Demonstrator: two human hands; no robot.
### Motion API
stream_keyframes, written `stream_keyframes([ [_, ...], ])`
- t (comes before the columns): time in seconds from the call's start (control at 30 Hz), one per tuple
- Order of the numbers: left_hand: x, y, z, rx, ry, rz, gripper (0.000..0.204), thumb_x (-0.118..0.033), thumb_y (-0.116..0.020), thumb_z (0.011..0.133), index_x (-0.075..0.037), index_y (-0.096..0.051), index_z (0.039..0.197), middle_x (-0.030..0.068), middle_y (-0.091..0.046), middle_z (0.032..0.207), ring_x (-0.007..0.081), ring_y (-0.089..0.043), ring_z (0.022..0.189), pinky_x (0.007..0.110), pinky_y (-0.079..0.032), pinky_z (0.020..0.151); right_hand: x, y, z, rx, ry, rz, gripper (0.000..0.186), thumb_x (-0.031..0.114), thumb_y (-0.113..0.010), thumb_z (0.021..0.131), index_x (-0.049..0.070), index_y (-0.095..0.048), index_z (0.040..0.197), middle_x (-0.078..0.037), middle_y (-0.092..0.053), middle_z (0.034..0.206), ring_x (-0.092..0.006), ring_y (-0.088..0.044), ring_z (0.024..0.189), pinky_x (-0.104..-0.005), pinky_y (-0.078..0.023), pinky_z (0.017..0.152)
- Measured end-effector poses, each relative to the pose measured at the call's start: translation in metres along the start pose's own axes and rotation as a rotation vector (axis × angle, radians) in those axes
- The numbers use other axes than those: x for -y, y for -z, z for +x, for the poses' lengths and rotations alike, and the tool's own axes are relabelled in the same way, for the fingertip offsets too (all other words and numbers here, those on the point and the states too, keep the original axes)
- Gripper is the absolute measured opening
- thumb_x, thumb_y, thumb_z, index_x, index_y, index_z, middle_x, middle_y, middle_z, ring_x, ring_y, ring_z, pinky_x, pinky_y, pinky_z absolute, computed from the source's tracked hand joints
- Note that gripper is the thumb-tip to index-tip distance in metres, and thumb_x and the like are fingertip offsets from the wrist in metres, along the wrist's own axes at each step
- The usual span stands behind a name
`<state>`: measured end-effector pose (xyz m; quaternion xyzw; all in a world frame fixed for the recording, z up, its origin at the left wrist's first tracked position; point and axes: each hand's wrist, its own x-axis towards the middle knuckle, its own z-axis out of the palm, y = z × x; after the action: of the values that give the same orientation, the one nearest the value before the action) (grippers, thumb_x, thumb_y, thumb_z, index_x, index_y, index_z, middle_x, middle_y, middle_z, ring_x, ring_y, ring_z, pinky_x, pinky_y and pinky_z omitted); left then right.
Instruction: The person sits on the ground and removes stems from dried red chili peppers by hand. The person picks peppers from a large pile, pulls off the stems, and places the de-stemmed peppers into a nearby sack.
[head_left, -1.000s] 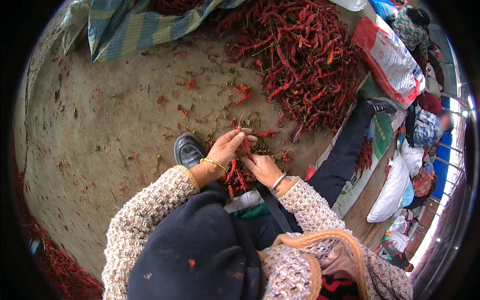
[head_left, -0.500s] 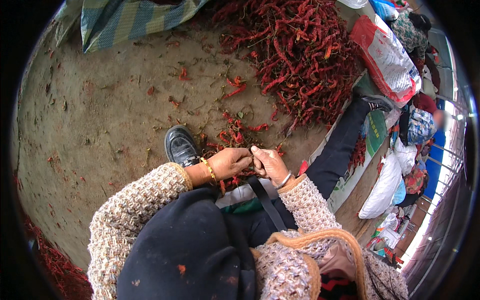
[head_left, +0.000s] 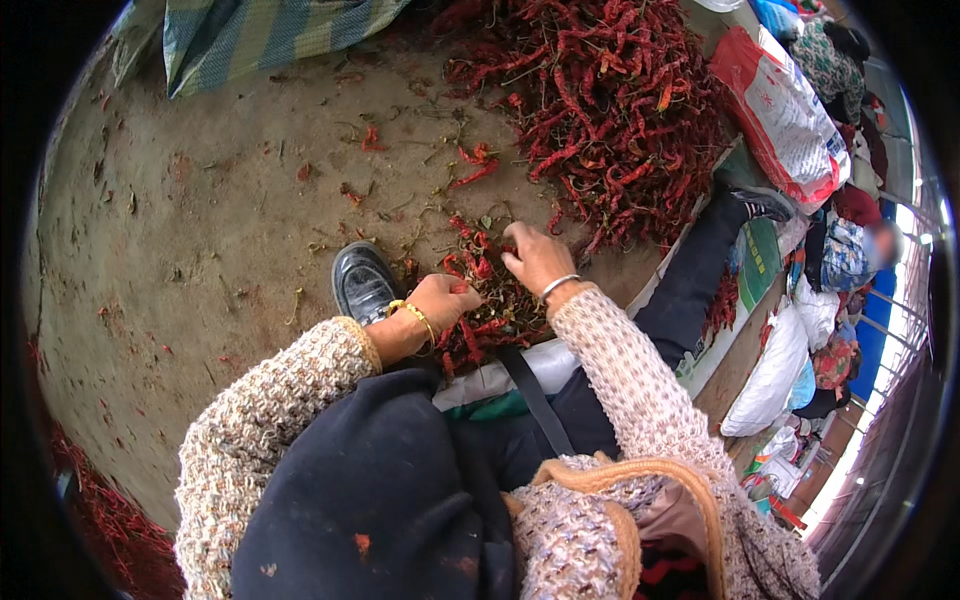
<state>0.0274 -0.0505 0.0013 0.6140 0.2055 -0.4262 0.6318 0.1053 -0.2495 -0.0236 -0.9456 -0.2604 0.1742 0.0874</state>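
My left hand (head_left: pixel 438 303), with a gold bangle at the wrist, is closed around a few dried red chillies. It rests at the near edge of a small heap of chillies and stems (head_left: pixel 487 300) on the dirt ground just in front of my lap. My right hand (head_left: pixel 535 258), wearing a silver bangle, lies on the far side of that heap with its fingers spread and bent down onto the chillies. Whether those fingers pinch one is hidden. A large pile of dried red chillies (head_left: pixel 610 110) lies further out, beyond my right hand.
My black shoe (head_left: pixel 362 282) is left of the heap, and my other leg (head_left: pixel 700 280) stretches right. A striped tarpaulin (head_left: pixel 280 30) lies at the top, a red and white sack (head_left: pixel 780 110) and white sacks (head_left: pixel 770 380) at the right beside a seated person (head_left: pixel 850 240). More chillies (head_left: pixel 110 520) lie lower left.
My two hands were together over the small heap; now the right hand has moved forward onto the chillies while the left stays closed near my lap.
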Motion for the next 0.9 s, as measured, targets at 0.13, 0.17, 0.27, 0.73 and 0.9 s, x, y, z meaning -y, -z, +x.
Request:
stream_keyframes([
  [0.13, 0.014, 0.006, 0.003, 0.045, -0.058, -0.197, 0.029, -0.022, -0.053, 0.089, 0.002, -0.059, 0.105, 0.0028, -0.061, 0.081, 0.0115, -0.051, 0.069, 0.028, -0.044, 0.066, 0.011, 0.007, -0.011, -0.049, -0.012, 0.236, 0.019, 0.019, -0.063, 0.083, 0.005, -0.055, 0.093, -0.013, -0.063, 0.081, -0.0299, -0.064, 0.071, -0.0407, -0.052, 0.063],
  [0.17, 0.020, 0.005, 0.004, 0.050, -0.165, -0.216, 0.030, -0.021, -0.051, 0.090, 0.002, -0.057, 0.109, 0.0030, -0.060, 0.083, 0.0110, -0.051, 0.071, 0.027, -0.044, 0.068, 0.018, 0.014, -0.021, -0.020, -0.057, 0.387, 0.019, 0.016, -0.065, 0.082, 0.002, -0.055, 0.092, -0.014, -0.064, 0.078, -0.0266, -0.064, 0.066, -0.0367, -0.052, 0.060],
  [0.27, 0.016, 0.000, 0.002, 0.266, -0.446, -0.103, 0.039, -0.021, -0.041, 0.097, 0.003, -0.045, 0.128, 0.0082, -0.053, 0.119, 0.0151, -0.050, 0.102, 0.030, -0.043, 0.087, 0.052, 0.038, -0.047, 0.229, -0.427, 1.118, 0.015, 0.013, -0.060, 0.088, 0.000, -0.055, 0.093, -0.009, -0.064, 0.074, -0.0141, -0.064, 0.061, -0.0252, -0.053, 0.053],
  [0.73, 0.015, -0.004, -0.005, 0.490, -0.096, -0.393, 0.020, -0.022, -0.044, 0.098, -0.005, -0.051, 0.092, 0.0000, -0.048, 0.074, 0.0087, -0.045, 0.061, 0.024, -0.039, 0.053, 0.072, 0.046, -0.057, 0.031, -0.329, 0.835, 0.030, 0.025, -0.056, 0.092, 0.001, -0.058, 0.075, 0.000, -0.054, 0.057, -0.0056, -0.046, 0.049, -0.0256, -0.038, 0.045],
  [0.9, -0.007, 0.002, -0.016, 0.455, 0.034, -0.373, 0.016, -0.025, -0.050, 0.095, -0.010, -0.052, 0.092, -0.0064, -0.037, 0.063, 0.0028, -0.032, 0.048, 0.019, -0.025, 0.040, 0.057, 0.044, -0.056, 0.144, -0.468, 1.080, 0.035, 0.027, -0.054, 0.092, 0.002, -0.055, 0.067, 0.001, -0.053, 0.057, -0.0046, -0.045, 0.049, -0.0236, -0.037, 0.045],
])
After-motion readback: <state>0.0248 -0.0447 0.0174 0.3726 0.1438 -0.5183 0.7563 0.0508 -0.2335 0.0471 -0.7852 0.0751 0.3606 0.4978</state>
